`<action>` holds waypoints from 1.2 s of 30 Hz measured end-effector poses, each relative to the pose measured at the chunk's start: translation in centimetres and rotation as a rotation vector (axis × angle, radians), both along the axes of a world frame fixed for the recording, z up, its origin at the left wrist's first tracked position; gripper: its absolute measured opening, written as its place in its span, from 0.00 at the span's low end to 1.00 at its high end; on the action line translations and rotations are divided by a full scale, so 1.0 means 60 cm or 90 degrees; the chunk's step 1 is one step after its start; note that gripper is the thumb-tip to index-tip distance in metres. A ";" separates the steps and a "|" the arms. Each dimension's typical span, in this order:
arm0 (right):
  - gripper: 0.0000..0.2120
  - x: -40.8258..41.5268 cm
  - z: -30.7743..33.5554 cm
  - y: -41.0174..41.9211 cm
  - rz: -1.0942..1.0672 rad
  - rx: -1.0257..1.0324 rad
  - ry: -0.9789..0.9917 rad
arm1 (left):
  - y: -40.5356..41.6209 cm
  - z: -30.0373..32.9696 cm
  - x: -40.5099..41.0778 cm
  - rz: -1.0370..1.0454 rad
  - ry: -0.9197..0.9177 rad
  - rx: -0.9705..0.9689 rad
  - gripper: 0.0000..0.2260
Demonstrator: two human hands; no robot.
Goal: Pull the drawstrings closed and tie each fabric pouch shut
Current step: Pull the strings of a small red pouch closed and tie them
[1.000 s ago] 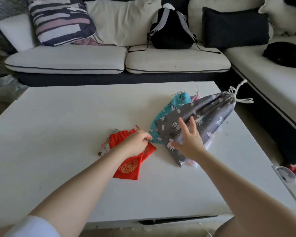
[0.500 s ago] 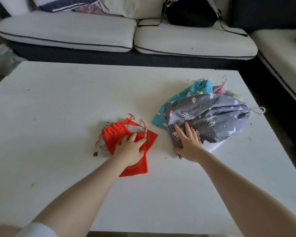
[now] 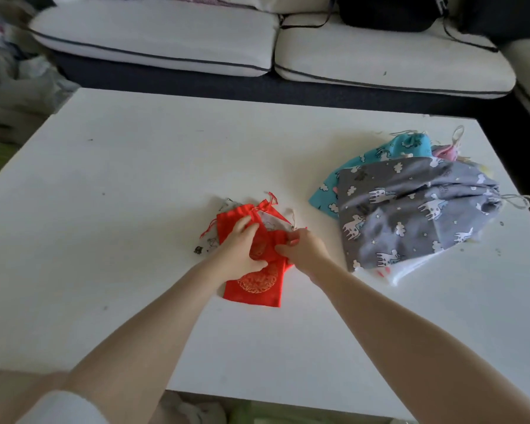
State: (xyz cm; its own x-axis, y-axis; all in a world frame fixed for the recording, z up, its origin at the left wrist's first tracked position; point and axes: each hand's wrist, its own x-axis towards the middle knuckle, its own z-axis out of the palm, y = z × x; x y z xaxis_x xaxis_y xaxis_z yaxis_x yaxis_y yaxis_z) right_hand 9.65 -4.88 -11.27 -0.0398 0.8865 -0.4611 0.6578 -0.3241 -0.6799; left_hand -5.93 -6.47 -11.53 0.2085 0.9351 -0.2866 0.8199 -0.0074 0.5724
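A small red pouch (image 3: 257, 286) with a gold emblem lies in the middle of the white table (image 3: 135, 179), partly over another red pouch (image 3: 236, 214) and a pale printed pouch (image 3: 210, 243). My left hand (image 3: 242, 249) grips the red fabric near its top. My right hand (image 3: 303, 250) pinches the red pouch's right edge. To the right, a grey unicorn-print pouch (image 3: 410, 209) with a white drawstring lies on a turquoise pouch (image 3: 392, 151); a pink pouch (image 3: 445, 151) peeks out behind.
A cream sofa (image 3: 257, 47) with dark piping runs behind the table, with a black backpack (image 3: 389, 13) on it. White fabric (image 3: 410, 269) sticks out under the grey pouch. Clutter sits on the floor at the left.
My right hand has left the grey pouch and moved left onto the red pouch. My left hand has shifted its hold on the red fabric. The camera has tilted further down.
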 end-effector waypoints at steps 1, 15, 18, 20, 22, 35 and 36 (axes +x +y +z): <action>0.08 -0.008 -0.001 -0.003 -0.019 -0.025 0.029 | -0.003 0.001 -0.008 -0.002 0.003 -0.006 0.37; 0.07 0.032 0.076 -0.022 -0.184 -0.033 0.441 | -0.022 0.016 -0.031 0.114 0.089 -0.005 0.25; 0.12 0.039 0.096 -0.033 -0.127 -0.005 0.409 | -0.027 0.060 0.001 0.129 -0.307 -0.062 0.23; 0.15 0.046 0.106 -0.042 -0.127 0.028 0.376 | -0.042 0.090 0.023 0.107 -0.367 -0.130 0.19; 0.12 0.055 0.115 -0.051 -0.173 0.037 0.376 | -0.050 0.107 0.041 0.075 -0.265 -0.076 0.11; 0.13 0.148 0.157 -0.103 -0.340 0.033 0.486 | -0.098 0.165 0.094 0.069 -0.452 -0.007 0.16; 0.14 0.151 0.162 -0.106 -0.355 0.028 0.509 | -0.098 0.169 0.095 0.084 -0.506 -0.035 0.17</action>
